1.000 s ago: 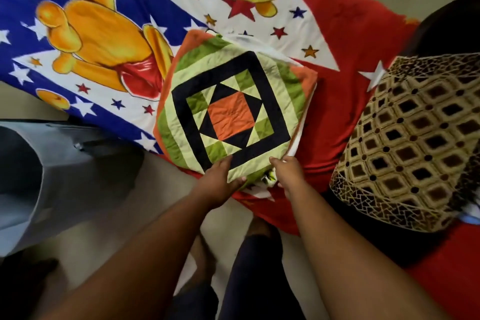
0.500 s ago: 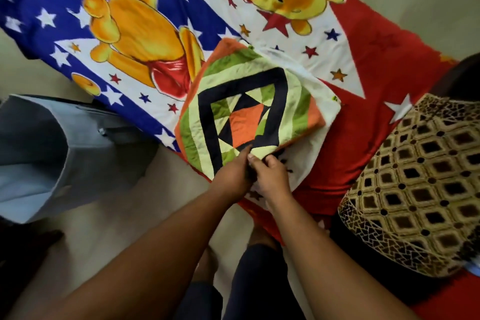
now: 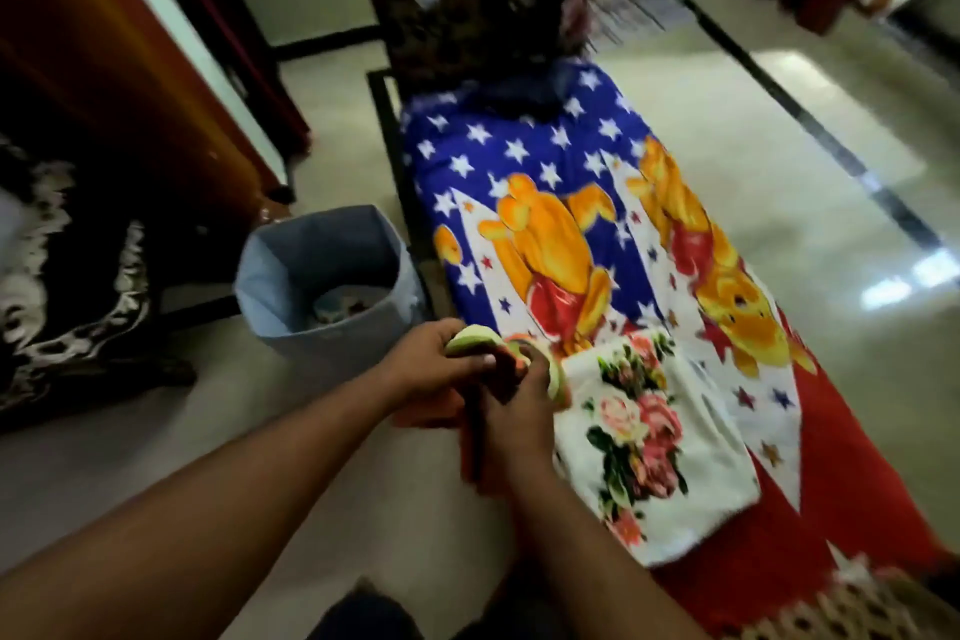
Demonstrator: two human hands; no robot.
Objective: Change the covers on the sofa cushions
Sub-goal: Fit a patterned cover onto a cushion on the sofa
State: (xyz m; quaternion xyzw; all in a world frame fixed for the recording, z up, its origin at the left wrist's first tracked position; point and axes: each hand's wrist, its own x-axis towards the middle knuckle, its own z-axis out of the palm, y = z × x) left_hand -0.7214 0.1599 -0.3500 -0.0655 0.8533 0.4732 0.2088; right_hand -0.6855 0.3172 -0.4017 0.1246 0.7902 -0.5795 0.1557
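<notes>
Both hands meet at the bed's [image 3: 883, 525] near left edge, gripping the bunched cover [image 3: 475, 340]: the left hand [image 3: 436, 369] curls over its green fold, the right hand [image 3: 511, 411] clamps the part hanging below. The bin [image 3: 291, 276] stands on the floor to the left and slightly ahead, close by the left hand (likely where the cover goes). The floral cushion [image 3: 654, 442] lies bare just right of the hands, its long axis running away along the bed.
</notes>
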